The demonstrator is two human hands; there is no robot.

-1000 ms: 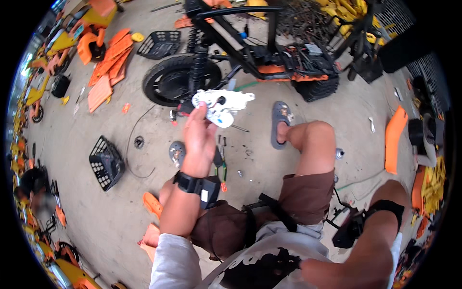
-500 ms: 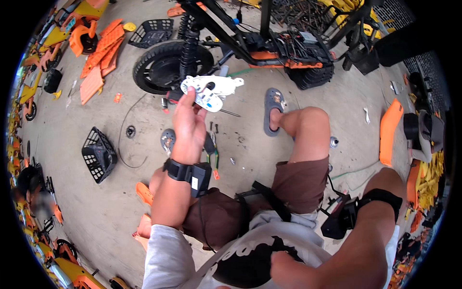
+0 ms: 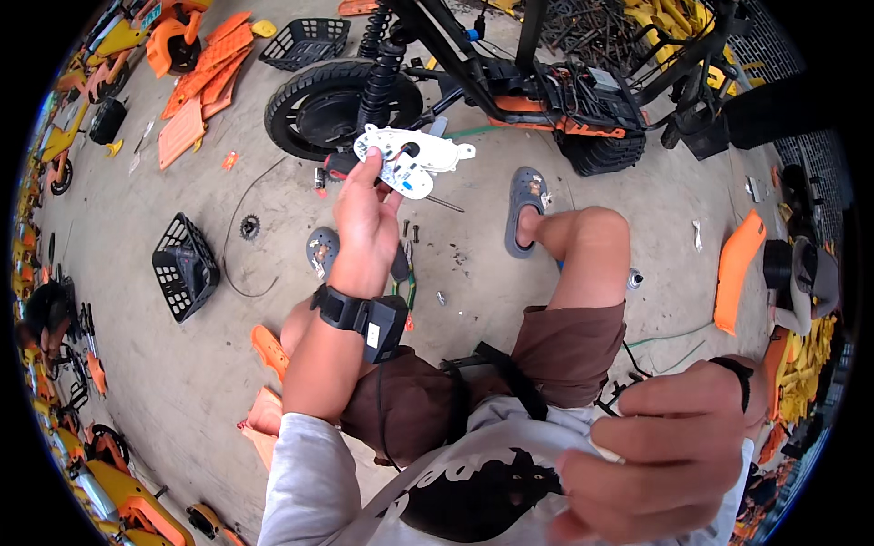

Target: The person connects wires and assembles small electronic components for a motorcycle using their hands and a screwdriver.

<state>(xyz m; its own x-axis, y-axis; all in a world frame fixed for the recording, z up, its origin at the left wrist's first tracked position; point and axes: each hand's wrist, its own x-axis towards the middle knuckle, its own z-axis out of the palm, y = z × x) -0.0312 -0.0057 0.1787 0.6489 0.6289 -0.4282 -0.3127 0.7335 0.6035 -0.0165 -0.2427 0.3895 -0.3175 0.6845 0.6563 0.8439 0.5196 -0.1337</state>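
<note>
My left hand (image 3: 361, 223) is raised ahead of me, thumb and fingers closed on the edge of a circuit board (image 3: 408, 185). The board is white with small dark and blue parts, and lies against a white plastic housing (image 3: 443, 157). Close to the camera at lower right, my right hand (image 3: 669, 446) looms large with curled fingers. Something small and pale shows between them, too little to name. Below the board, a screwdriver (image 3: 446, 205) with a red and black handle lies on the floor, partly hidden by my left hand.
A stripped electric scooter (image 3: 510, 100) stands ahead. Pliers (image 3: 410, 296), bolts (image 3: 411, 233) and a sprocket (image 3: 248, 227) lie on the concrete. A black basket (image 3: 187, 268) is at left, orange panels (image 3: 208, 86) far left. An orange panel (image 3: 739, 271) lies at right.
My right hand has come up from in front of my shirt toward the camera, at lower right. The left hand still holds the board, slightly farther right in view.
</note>
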